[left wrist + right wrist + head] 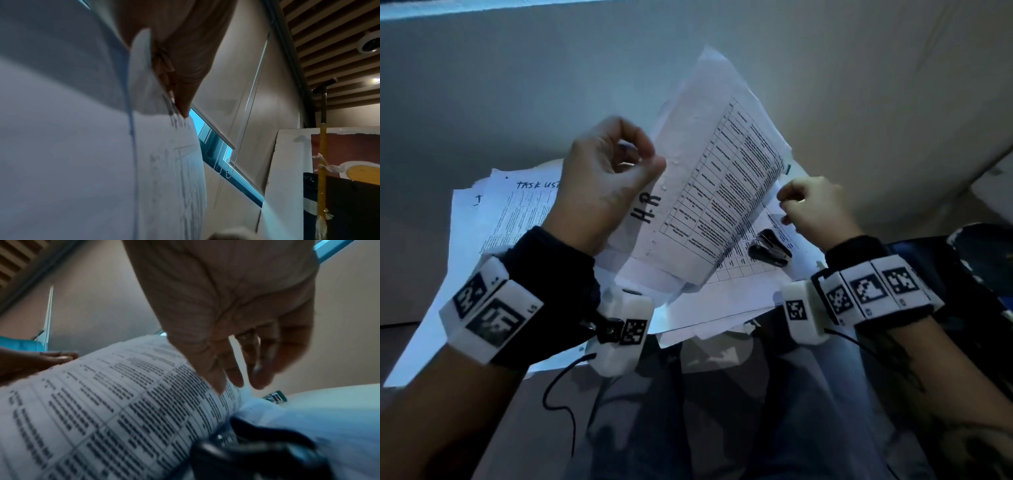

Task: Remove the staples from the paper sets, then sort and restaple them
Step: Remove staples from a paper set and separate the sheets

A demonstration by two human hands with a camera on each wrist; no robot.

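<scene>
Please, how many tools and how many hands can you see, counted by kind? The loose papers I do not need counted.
Black staple removers: 1, lying on the papers
Staplers, teal and metal: 1, mostly hidden behind the papers
Hands: 2, left hand holding the lifted sheets, right hand at their edge
Total: 4

Matt white paper on the lifted sheet (709, 185), faintly dimpled near its bare margin. Glossy black plastic on the staple remover (770, 247), with a glint of bright metal. Smooth white plastic blocks (493, 308) ride on dark cloth wristbands (558, 274).
</scene>
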